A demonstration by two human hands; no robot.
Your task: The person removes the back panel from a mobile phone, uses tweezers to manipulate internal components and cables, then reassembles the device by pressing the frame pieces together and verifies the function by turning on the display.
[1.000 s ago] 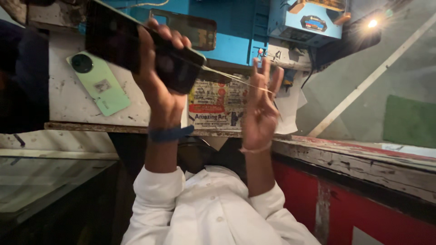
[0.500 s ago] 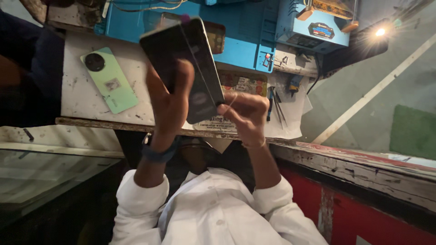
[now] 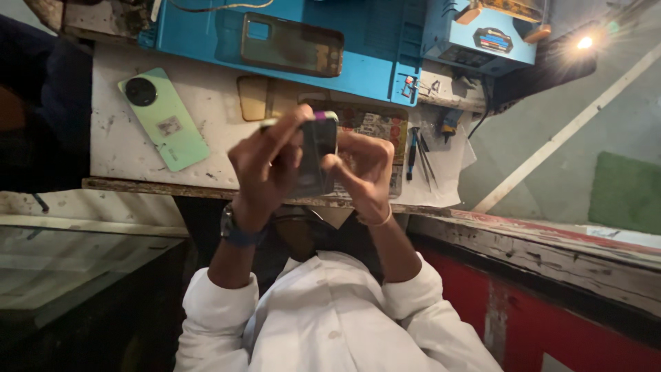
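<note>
While held upright between both hands above the worn white workbench (image 3: 110, 155), dark phone (image 3: 318, 155): left hand (image 3: 265, 169) fingers wrapped around one edge; right hand (image 3: 365, 172) fingers pinching the other. Nearby: green phone (image 3: 163, 118) flat on bench; blue mat (image 3: 385, 48) bearing a back cover (image 3: 292, 45); tweezers (image 3: 421, 155).

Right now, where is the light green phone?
In the head view the light green phone lies back up on the white worktop, toward the picture's left, beside the blue mat and apart from both hands.
</note>
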